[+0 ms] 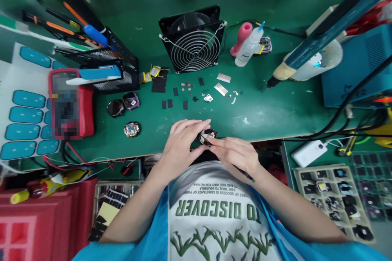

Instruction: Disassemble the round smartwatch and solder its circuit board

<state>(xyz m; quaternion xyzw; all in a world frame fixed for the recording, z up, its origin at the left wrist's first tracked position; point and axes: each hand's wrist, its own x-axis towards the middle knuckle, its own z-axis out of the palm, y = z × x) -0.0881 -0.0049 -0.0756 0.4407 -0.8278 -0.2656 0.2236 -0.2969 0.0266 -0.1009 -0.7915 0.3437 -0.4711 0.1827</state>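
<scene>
Near the front edge of the green bench, my left hand [183, 144] curves round the left side of a small round black device [207, 136], thumb below it and fingers above. The device shows pale parts inside its dark rim. My right hand [237, 153] is closed, with its fingertips at the right side of the device. A thin dark tool [244, 173] sticks out below the right palm; its tip is hidden. Small black pads [185, 105] and two silvery strips [221, 89] lie beyond the hands. Another round device [132, 129] lies to the left.
A fan [196, 47] with a wire guard stands at the back centre. Bottles [248, 49] stand right of it. A red multimeter [87, 108] and mesh tool holder [130, 69] are at left. A blue tube [318, 28] slants in from the upper right. A parts tray [335, 200] sits lower right.
</scene>
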